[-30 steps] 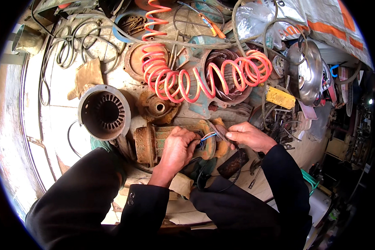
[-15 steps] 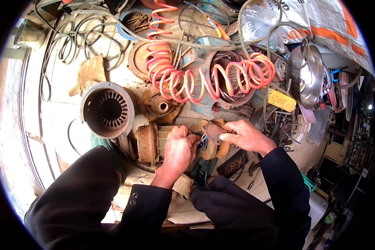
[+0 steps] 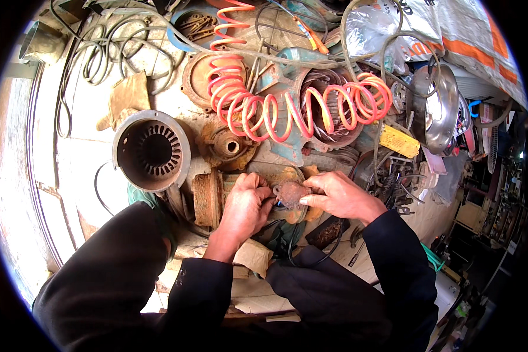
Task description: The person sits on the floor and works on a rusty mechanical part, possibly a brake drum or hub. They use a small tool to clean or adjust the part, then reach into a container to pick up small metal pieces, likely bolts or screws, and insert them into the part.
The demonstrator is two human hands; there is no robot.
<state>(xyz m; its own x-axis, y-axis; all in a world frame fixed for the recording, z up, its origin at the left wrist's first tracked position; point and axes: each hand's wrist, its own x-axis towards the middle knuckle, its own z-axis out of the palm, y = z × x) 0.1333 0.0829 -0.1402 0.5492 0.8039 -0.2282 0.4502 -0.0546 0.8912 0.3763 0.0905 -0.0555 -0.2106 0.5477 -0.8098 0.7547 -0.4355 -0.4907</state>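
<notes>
A rusty motor housing (image 3: 205,199) with green paint on its fins lies between my knees. My right hand (image 3: 340,196) grips a small rusty cover plate (image 3: 291,193) over the terminal opening at its right end, thumb on the plate. My left hand (image 3: 246,208) rests at that opening with curled fingers beside short blue wires (image 3: 279,203); what its fingertips pinch is hidden. A grey cylindrical stator housing (image 3: 123,149) with a slotted core stands left of the motor. Behind it lie a rusty end bell (image 3: 217,146) and a larger teal motor casing (image 3: 290,144).
An orange coiled hose (image 3: 252,114) stretches across the parts. Tangled cables (image 3: 100,56), a blue tray of bolts (image 3: 196,24), a steel bowl (image 3: 443,108) and a white sack (image 3: 475,41) surround them. A yellow object (image 3: 399,141) and loose tools (image 3: 387,188) lie to the right.
My right hand has turned the cover plate over the terminal opening, hiding much of the wires seen earlier. My left hand has shifted slightly and stays at the opening.
</notes>
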